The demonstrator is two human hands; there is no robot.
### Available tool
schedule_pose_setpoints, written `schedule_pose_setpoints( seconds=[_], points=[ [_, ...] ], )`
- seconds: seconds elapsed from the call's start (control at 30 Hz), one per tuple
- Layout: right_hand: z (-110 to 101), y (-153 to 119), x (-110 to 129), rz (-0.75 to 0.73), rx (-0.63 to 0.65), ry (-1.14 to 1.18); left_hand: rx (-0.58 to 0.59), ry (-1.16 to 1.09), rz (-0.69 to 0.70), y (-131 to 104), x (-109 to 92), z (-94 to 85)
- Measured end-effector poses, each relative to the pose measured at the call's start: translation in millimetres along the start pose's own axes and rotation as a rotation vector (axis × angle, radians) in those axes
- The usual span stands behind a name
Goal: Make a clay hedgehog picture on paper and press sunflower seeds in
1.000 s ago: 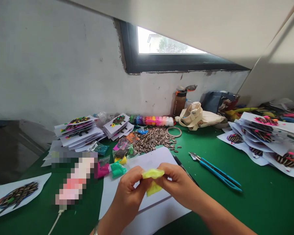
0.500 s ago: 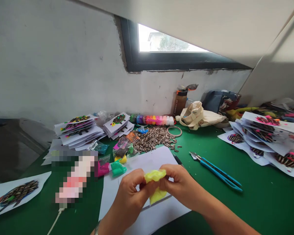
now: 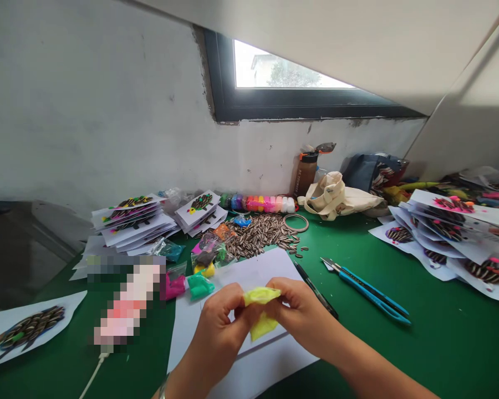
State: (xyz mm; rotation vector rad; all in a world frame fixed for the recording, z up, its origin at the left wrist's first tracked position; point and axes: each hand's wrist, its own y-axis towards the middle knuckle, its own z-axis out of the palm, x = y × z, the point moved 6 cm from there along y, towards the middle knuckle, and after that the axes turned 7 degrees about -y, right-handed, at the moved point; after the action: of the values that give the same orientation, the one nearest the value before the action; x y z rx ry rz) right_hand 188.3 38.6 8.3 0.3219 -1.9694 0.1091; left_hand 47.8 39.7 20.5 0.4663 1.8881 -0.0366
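Between my two hands is a small clear bag of yellow modelling clay (image 3: 263,327), held above white paper sheets (image 3: 258,271). My left hand (image 3: 222,324) pinches the bag's left side with thumb and fingers. Gripping its right side is my right hand (image 3: 301,316), fingers closed. My fingers hide the bag's middle. A black pen (image 3: 316,291) lies just beyond my right hand. To the left of the paper are bags of green clay (image 3: 200,286) and magenta clay (image 3: 175,286).
Striped sunflower seeds (image 3: 261,235) are heaped behind the paper, beside a tape ring (image 3: 296,223). Blue-handled tweezers (image 3: 370,293) lie to the right. Stacks of seed pictures stand left (image 3: 137,227) and right (image 3: 449,227). A brown bottle (image 3: 305,174) is by the wall.
Both hands have shifted slightly left with the yellow clay bag, and more of the pen shows. The bag stays pinched in both hands.
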Motion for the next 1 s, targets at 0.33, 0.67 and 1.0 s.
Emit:
schedule_pose_setpoints(
  seconds=[0.33,0.67,1.0],
  points=[
    [0.5,2.8,-1.6,0.062,0.063,0.295,-0.01,-0.206,-0.115,2.4,10.0,4.4],
    [-8.8,3.8,-1.1,0.015,0.053,0.134,0.119,-0.512,-0.229,2.7,12.2,8.5],
    [-4.6,5.8,-0.6,0.073,0.054,0.302,0.016,-0.33,-0.215,1.0,23.2,5.2]
  ],
)
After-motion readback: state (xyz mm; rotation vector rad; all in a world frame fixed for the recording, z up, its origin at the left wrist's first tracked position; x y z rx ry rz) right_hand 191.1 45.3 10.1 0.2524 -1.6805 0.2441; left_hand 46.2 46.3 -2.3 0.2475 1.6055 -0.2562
